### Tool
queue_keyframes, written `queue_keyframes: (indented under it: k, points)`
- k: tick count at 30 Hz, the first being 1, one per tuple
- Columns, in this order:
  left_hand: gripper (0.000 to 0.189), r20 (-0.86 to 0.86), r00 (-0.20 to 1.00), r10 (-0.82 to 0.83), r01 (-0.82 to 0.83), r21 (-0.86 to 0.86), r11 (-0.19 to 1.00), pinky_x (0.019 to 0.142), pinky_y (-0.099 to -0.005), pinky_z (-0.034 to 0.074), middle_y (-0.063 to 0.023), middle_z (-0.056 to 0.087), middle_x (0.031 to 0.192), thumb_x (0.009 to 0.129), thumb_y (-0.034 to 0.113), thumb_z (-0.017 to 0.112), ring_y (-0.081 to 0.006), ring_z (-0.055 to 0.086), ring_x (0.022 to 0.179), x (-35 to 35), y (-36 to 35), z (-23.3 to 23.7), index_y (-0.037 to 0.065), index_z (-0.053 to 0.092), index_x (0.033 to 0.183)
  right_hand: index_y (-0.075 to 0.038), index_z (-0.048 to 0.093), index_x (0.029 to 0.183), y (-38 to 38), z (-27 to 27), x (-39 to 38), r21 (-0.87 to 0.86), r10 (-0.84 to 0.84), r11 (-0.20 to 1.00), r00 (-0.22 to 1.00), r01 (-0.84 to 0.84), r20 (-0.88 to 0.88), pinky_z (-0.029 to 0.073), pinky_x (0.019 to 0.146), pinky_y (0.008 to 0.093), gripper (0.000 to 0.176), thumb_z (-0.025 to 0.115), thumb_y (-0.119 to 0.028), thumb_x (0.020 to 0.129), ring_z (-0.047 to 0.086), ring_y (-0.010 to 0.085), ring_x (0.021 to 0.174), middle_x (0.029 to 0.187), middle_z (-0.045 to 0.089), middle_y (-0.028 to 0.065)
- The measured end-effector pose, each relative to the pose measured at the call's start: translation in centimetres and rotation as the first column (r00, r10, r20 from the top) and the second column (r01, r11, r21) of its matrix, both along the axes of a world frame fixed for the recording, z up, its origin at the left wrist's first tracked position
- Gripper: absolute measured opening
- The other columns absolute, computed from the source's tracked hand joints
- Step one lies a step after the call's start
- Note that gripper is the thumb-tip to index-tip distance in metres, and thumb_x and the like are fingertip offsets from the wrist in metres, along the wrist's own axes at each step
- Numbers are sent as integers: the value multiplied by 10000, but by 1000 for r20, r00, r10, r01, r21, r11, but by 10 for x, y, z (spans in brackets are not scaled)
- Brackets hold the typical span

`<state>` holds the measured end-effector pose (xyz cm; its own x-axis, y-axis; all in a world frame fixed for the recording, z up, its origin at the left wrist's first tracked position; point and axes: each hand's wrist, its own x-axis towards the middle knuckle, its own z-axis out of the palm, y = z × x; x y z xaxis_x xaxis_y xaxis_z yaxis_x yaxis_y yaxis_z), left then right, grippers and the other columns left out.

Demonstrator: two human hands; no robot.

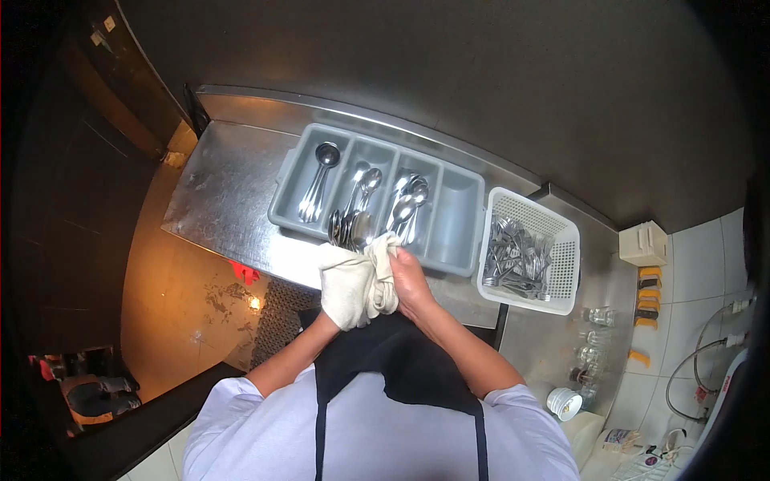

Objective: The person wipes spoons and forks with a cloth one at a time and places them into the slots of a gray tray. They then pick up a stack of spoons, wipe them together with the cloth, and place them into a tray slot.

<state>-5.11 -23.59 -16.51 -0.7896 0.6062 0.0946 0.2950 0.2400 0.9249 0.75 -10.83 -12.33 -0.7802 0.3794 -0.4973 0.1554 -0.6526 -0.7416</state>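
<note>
The steel desk [224,192] carries a grey cutlery tray [461,228], and just right of it a white basket [566,268] full of cutlery. Both forearms reach forward and meet over the tray's near edge. A beige cloth [349,284] covers the left hand completely, so I cannot tell its fingers. The right hand [413,280] closes its fingers on the cloth. A bundle of spoons [350,228] sticks out from the cloth, above the tray.

The cloth [353,284] is cream, cutlery tray [461,216] grey, basket [566,268] white.
</note>
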Motion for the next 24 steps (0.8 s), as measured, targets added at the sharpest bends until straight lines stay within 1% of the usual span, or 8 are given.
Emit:
queue_keyframes:
  k: [3, 7, 10, 13, 15, 17, 19, 24]
  points:
    - [88, -408, 910, -78, 54, -69, 996, 654, -384, 511, -131, 626, 800, 927, 99, 596, -263, 662, 784, -5, -7, -10, 65, 668, 888, 8, 636, 1134, 13, -20, 0, -64, 66, 996, 998, -66, -9, 587, 781, 324, 241, 441, -101, 1044, 703, 188, 871, 1025, 702, 99]
    - [213, -462, 834, -302, 40, -495, 868, 519, -347, 434, -94, 549, 672, 920, 48, 590, -200, 586, 625, -14, -11, 5, 91, 561, 713, -17, 646, 1084, 62, -59, -11, -266, 28, 962, 990, -65, -138, 619, 679, 372, 316, 391, -201, 1055, 717, 224, 792, 956, 698, 126]
    - [179, 73, 976, -204, 206, -22, 978, 607, -369, 492, -115, 615, 746, 969, 131, 607, -214, 610, 672, -15, -13, -35, 41, 637, 818, -29, 670, 1091, 62, -21, -22, -381, -38, 923, 977, -47, -211, 607, 676, 346, 303, 474, -257, 1059, 712, 183, 801, 935, 712, 73]
    - [173, 20, 954, -299, 297, 62, 953, 635, -366, 497, -109, 626, 779, 985, 138, 611, -203, 605, 688, -16, -12, 11, 32, 658, 856, -28, 686, 1124, 49, -23, -17, 278, 261, 929, 965, -246, -21, 577, 674, 311, 284, 508, -241, 1062, 694, 140, 802, 943, 711, 38]
    - [156, 304, 919, -252, 189, 221, 957, 642, -365, 494, -102, 632, 795, 983, 123, 609, -206, 609, 700, -10, -9, -7, 30, 654, 866, -23, 693, 1115, 48, -26, -22, 390, 254, 890, 967, -235, 3, 553, 670, 293, 256, 505, -187, 1059, 676, 124, 792, 927, 709, 38]
    - [137, 148, 957, -251, 232, 131, 964, 646, -364, 494, -99, 635, 804, 979, 108, 610, -210, 613, 706, -12, -13, 1, 27, 654, 878, -16, 694, 1092, 49, -22, -30, 413, 131, 903, 991, -121, 3, 545, 669, 287, 241, 494, -145, 1055, 670, 121, 785, 911, 708, 46]
    - [115, -419, 825, -380, 295, -253, 921, 646, -362, 496, -99, 637, 805, 972, 95, 614, -216, 615, 707, -22, -23, 16, 24, 657, 892, -10, 678, 1044, 56, -17, -36, 320, -93, 941, 994, 107, -58, 562, 665, 311, 226, 475, -110, 1044, 684, 146, 767, 904, 708, 77]
    - [101, -51, 991, -125, 124, -30, 992, 638, -333, 501, -77, 665, 794, 936, 105, 651, -165, 623, 719, -4, -21, 1, 26, 681, 882, 1, 640, 1047, 28, -48, -31, 145, -211, 966, 977, 214, -42, 586, 665, 360, 223, 460, -129, 1031, 699, 202, 751, 920, 695, 124]
